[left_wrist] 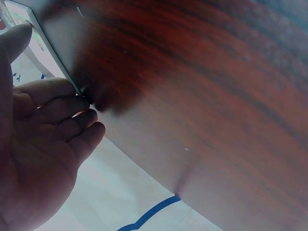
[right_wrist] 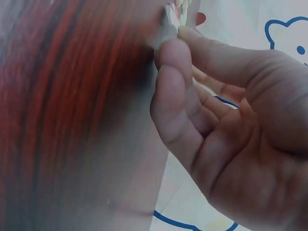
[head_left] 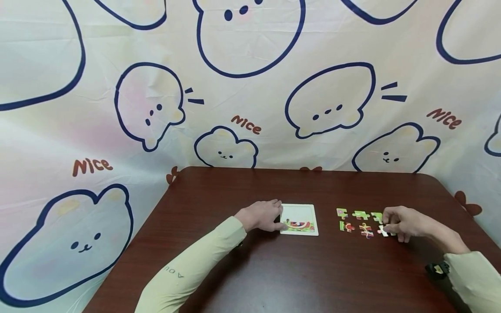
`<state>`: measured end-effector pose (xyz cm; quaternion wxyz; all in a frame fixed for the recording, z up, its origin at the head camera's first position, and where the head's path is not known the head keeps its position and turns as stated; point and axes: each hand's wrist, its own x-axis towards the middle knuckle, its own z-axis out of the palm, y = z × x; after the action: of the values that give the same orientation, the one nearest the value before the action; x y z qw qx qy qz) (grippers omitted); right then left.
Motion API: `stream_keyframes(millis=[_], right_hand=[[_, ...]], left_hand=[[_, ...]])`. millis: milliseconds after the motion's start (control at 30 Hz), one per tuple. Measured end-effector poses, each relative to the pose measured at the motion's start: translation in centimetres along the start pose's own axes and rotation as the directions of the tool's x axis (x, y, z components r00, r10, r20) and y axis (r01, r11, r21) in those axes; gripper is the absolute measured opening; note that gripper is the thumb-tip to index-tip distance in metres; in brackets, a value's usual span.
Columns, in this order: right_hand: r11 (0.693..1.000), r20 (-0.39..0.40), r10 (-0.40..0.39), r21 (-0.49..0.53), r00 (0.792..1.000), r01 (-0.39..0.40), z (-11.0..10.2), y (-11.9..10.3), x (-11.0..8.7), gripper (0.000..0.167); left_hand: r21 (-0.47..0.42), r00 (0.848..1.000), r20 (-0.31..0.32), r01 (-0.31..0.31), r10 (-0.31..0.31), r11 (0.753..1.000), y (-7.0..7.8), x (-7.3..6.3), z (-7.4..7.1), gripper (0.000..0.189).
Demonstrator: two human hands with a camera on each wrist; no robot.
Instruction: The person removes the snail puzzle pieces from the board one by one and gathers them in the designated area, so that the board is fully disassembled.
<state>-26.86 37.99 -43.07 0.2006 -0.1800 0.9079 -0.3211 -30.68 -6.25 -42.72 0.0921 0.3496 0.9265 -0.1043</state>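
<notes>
A white-framed jigsaw tray (head_left: 297, 213) lies flat on the table, with printed puzzle pieces (head_left: 299, 226) filling its front strip and bare white behind them. My left hand (head_left: 263, 216) rests at the tray's left edge. Its thumb lies over the front left part, and its relaxed fingers touch the edge in the left wrist view. Over to the right, my right hand (head_left: 405, 222) pinches a pale puzzle piece (head_left: 382, 231) between thumb and fingers, low over the table. Only a little of that piece shows at the fingertips in the right wrist view.
Left of the right hand, loose puzzle pieces form two rows, among them a green one (head_left: 360, 215), a red one (head_left: 346, 226) and a multicoloured one (head_left: 366, 230). The brown table (head_left: 254, 269) meets a cartoon-printed cloth (head_left: 227, 100) at its back and sides.
</notes>
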Motion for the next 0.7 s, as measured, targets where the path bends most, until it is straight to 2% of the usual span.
stream_keyframes(millis=[133,367,567,700], right_hand=[[0.996,-0.047,0.059,-0.065,0.997,-0.062,0.0,-0.1,-0.1,0.021],[0.982,-0.083,0.139,-0.117,0.987,-0.149,0.0,-0.7,0.2,0.025],[0.979,-0.162,0.131,-0.132,0.978,-0.153,-0.2,-1.6,0.4,0.02],[0.984,-0.167,0.105,-0.125,0.98,-0.126,-0.2,-2.9,0.8,0.021]], left_hand=[[-0.005,1.0,0.002,-0.003,0.003,1.0,0.1,0.1,0.0,0.075],[-0.018,1.0,-0.003,-0.007,0.007,1.0,0.0,0.0,0.0,0.074],[-0.011,1.0,-0.001,-0.01,0.01,1.0,0.1,0.0,0.0,0.075],[-0.008,1.0,-0.003,-0.01,0.01,1.0,0.1,0.1,0.1,0.075]])
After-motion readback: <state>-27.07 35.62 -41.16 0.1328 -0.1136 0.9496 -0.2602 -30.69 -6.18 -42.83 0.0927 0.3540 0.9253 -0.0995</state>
